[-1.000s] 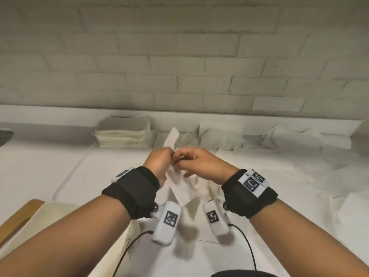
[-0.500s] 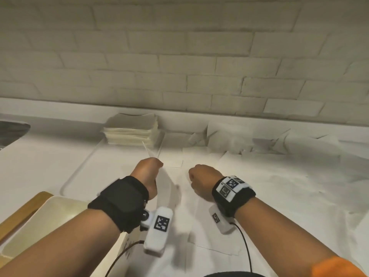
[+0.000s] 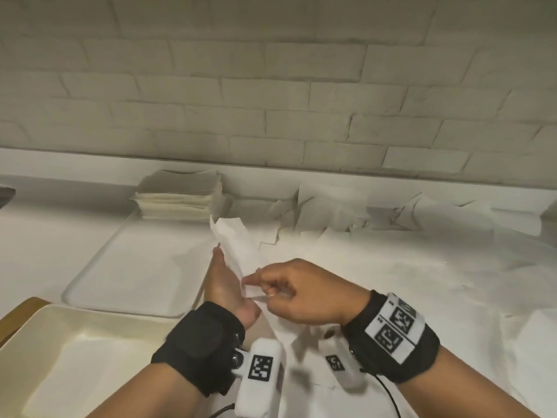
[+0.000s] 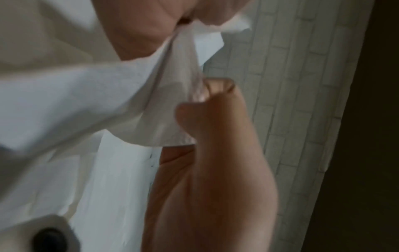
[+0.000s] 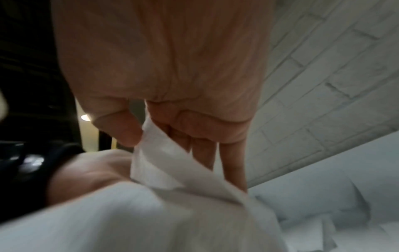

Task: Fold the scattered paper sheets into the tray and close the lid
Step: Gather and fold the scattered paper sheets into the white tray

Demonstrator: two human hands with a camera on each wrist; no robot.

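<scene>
Both hands, left hand and right hand, pinch one thin white paper sheet mid-fold; cream rectangular tray looks unfilled, scattered white sheets remain.

Both forearms reach forward wearing black wrist straps, the left hand raised edge-on with fingers extended, the right hand beside it with thumb and curled fingers pinched together.

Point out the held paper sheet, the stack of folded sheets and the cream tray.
paper sheet (image 3: 238,245), head view, upper part above the hands
stack of folded sheets (image 3: 179,196), head view, front side of the pile
cream tray (image 3: 99,322), head view, far rim
</scene>
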